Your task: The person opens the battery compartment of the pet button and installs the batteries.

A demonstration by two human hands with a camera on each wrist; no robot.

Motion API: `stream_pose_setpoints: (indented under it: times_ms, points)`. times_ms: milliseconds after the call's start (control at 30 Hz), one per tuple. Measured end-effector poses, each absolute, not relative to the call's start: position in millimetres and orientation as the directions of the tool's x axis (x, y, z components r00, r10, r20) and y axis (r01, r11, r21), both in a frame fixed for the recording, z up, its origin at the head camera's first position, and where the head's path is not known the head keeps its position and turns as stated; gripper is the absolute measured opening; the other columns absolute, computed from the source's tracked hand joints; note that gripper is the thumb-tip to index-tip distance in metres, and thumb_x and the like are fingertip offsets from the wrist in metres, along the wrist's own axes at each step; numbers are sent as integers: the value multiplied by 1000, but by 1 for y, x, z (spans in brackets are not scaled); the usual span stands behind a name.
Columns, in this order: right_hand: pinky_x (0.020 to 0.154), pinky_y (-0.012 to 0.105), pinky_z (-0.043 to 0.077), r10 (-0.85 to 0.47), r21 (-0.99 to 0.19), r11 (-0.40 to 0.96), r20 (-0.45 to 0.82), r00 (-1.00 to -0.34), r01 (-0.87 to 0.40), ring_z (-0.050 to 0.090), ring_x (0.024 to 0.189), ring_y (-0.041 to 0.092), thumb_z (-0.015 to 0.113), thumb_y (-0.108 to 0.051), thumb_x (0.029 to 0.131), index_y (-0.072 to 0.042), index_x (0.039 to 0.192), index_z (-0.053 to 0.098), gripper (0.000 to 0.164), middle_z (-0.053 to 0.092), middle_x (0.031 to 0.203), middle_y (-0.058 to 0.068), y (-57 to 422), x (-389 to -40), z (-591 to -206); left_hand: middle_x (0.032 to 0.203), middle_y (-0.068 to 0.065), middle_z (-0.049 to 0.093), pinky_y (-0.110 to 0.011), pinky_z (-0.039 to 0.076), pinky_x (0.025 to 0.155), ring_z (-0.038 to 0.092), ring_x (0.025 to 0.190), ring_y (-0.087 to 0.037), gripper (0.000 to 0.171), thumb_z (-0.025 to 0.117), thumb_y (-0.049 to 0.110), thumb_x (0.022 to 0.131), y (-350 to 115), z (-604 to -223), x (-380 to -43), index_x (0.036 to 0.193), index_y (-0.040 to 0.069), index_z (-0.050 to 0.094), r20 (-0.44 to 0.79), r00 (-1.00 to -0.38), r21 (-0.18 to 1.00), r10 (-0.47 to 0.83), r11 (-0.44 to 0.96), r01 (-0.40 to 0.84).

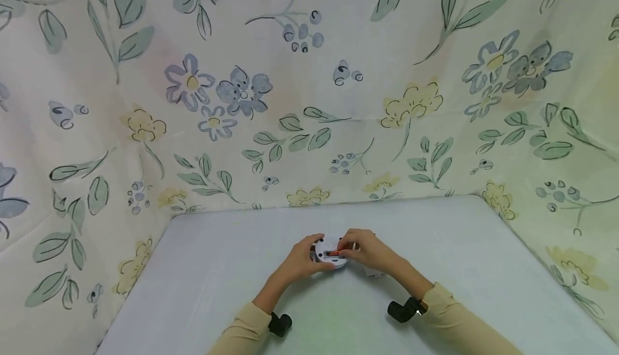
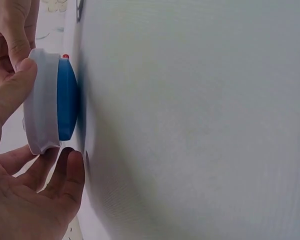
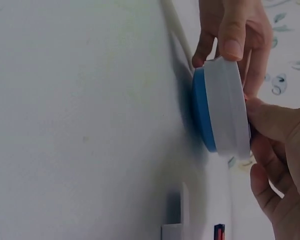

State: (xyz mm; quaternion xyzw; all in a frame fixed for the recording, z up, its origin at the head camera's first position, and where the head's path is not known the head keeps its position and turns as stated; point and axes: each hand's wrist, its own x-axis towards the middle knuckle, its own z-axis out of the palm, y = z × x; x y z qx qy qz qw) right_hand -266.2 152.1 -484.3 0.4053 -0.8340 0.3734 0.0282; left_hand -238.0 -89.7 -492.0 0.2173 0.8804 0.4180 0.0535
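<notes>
A round white device (image 1: 331,242) with a blue lower side (image 2: 66,100) is held by the person's left hand (image 1: 301,258), thumb on the near rim and fingers round the far side. Its face with small holes and an open battery compartment is turned up. A red battery (image 1: 332,253) shows at that compartment. The right hand (image 1: 368,248) pinches at the battery's right end with thumb and forefinger; its fingertips partly hide the slot. In the right wrist view, the device's white rim (image 3: 227,107) stands between both hands.
A small white piece (image 1: 373,272) lies on the table (image 1: 217,269) beneath the right hand. Near it, a red and black battery (image 3: 219,232) shows at the edge of the right wrist view. A floral cloth (image 1: 300,102) hangs behind the table and along its sides.
</notes>
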Motion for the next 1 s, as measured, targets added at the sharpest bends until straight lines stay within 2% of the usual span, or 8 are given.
stream_pose_setpoints:
  times_ms: [333,433,633,767,1000]
  points:
    - [69,29,53,-648,-636,364,352,-675,-681,58,82,10,77,-8,91,-13,98,77,8,64,91,-9,149,-270,-490,147,-16,49,-41,47,94,55,118,-26,82,85,31,85,-94,-492,-240,150,1,45,70,-901,756,428,567,328]
    - [70,30,54,-643,-659,347,350,-681,-667,59,84,11,75,-9,93,-13,100,79,9,65,93,-8,153,-274,-491,146,-18,49,-41,49,91,56,116,-28,83,85,31,86,-93,-491,-241,150,-1,44,93,-890,751,447,555,357]
    - [75,30,52,-654,-728,324,289,-699,-604,60,90,14,71,-14,98,-15,104,80,12,67,99,-4,161,-281,-492,145,-20,49,-50,42,102,51,127,-33,82,83,31,88,-90,-491,-242,151,-2,42,78,-888,740,454,570,357]
    - [78,32,53,-665,-758,287,283,-692,-586,62,93,19,71,-12,97,-10,109,78,14,67,104,4,165,-285,-494,144,-18,49,-49,41,104,50,127,-31,82,82,30,89,-90,-491,-242,152,0,41,52,-892,740,450,583,337]
    - [88,40,53,-633,-829,322,170,-755,-458,65,104,29,76,-15,94,2,132,62,44,63,127,18,166,-288,-492,143,-19,49,-48,40,105,49,127,-30,80,80,27,91,-88,-491,-243,152,-3,39,47,-890,746,453,577,333]
